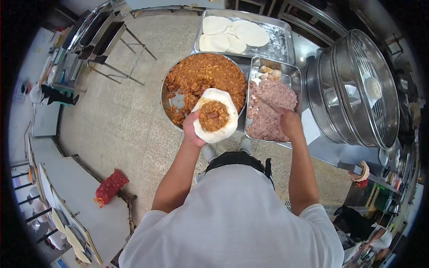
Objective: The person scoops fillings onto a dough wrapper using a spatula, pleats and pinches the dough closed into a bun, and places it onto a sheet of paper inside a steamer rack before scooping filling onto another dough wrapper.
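My left hand [193, 130] supports a round white dough wrapper [219, 95], its palm under the near left edge. A mound of chunky orange-brown filling [213, 117] sits in the middle of the wrapper. Closed around a thin, stick-like spatula [267, 104], my right hand [290, 123] is over the right side of a steel tray [248, 96]. The spatula's far end reaches into pink minced meat [279, 91] in that tray. Behind the wrapper stands a large round steel bowl [163, 105] of orange-brown filling [201, 67].
At the back, a floured tray [281, 42] holds several flat dough rounds [251, 33]. Pale and orange round pieces [270, 71] lie beyond the meat. Stacked steel steamers [333, 96] stand right, a white bun [373, 88] on the rack. A red net bag [111, 186] lies left.
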A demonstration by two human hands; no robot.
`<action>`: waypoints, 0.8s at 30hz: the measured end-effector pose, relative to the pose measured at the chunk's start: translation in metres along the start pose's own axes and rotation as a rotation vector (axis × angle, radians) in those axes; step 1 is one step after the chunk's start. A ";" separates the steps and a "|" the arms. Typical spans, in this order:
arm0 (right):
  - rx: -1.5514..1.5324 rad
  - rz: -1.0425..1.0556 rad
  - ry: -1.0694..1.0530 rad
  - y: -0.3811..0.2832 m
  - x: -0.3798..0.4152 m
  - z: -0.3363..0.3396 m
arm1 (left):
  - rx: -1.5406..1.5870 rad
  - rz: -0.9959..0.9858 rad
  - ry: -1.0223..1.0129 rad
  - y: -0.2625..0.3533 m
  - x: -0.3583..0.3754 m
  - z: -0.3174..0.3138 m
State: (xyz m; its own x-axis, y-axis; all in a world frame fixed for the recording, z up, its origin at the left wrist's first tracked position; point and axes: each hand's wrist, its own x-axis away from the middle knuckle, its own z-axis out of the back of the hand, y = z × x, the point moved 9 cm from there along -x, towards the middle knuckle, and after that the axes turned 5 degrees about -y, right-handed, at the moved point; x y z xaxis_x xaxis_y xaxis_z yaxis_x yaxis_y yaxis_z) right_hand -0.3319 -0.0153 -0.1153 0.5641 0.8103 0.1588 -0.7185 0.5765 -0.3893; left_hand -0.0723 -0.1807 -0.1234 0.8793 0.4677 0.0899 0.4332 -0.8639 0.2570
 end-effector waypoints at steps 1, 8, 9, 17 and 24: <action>0.046 0.008 0.046 0.001 0.005 0.009 | -0.015 -0.015 -0.006 0.002 -0.002 -0.003; 0.235 -0.129 0.009 0.012 0.013 0.002 | 0.065 -0.035 -0.001 -0.005 -0.022 -0.015; 0.120 0.024 0.067 0.037 0.004 -0.021 | 0.100 -0.044 -0.003 -0.006 -0.024 -0.016; -0.241 0.010 0.090 -0.053 0.060 0.103 | 0.111 -0.128 0.025 -0.002 -0.039 -0.032; -0.351 0.134 0.108 -0.105 0.082 0.088 | -0.042 -0.158 -0.062 0.000 -0.043 -0.053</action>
State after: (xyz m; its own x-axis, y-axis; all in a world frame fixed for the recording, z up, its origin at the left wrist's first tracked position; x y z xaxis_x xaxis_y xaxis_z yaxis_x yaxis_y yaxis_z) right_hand -0.2463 -0.0002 0.0184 0.5278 0.8494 -0.0039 -0.6166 0.3800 -0.6894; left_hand -0.1209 -0.1906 -0.0765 0.8120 0.5835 -0.0137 0.5594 -0.7713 0.3037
